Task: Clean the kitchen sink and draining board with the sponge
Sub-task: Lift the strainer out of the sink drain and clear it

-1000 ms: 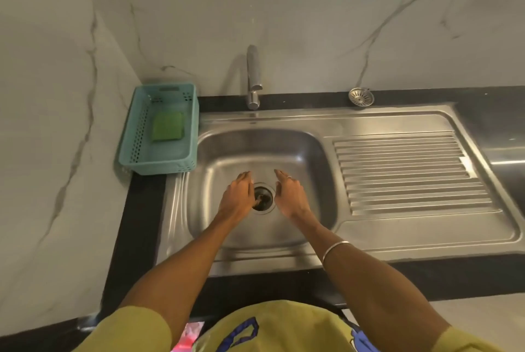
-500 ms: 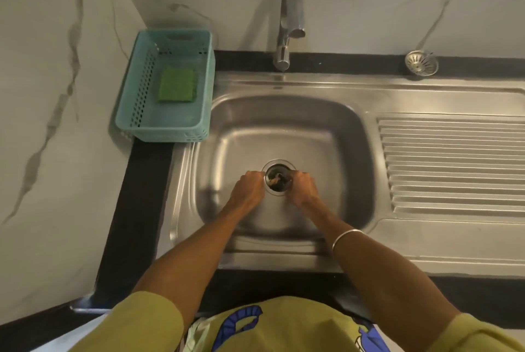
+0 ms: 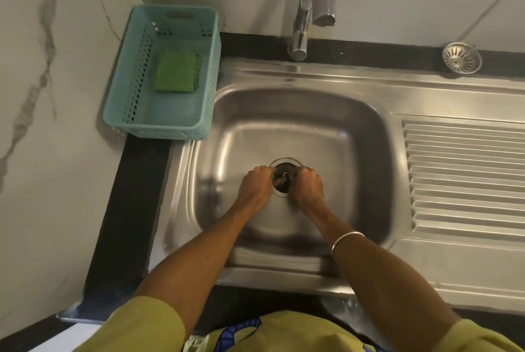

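Both hands work at the drain (image 3: 284, 178) in the sink (image 3: 366, 136) floor — left hand (image 3: 255, 187) and right hand (image 3: 308, 188) curled at its rim, probably clearing debris first (what they pinch is unclear). Far left, the sponge (image 3: 176, 72) waits unused in the basket (image 3: 159, 130), well apart from the draining board (image 3: 466, 178).

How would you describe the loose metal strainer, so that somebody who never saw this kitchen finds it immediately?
Start at the steel sink and follow the black counter strip behind it to the right, past the tap. There, against the marble wall and above the ribbed draining board, sits the strainer. It is the only small round metal piece with slots radiating from its centre, and it lies outside the basin.
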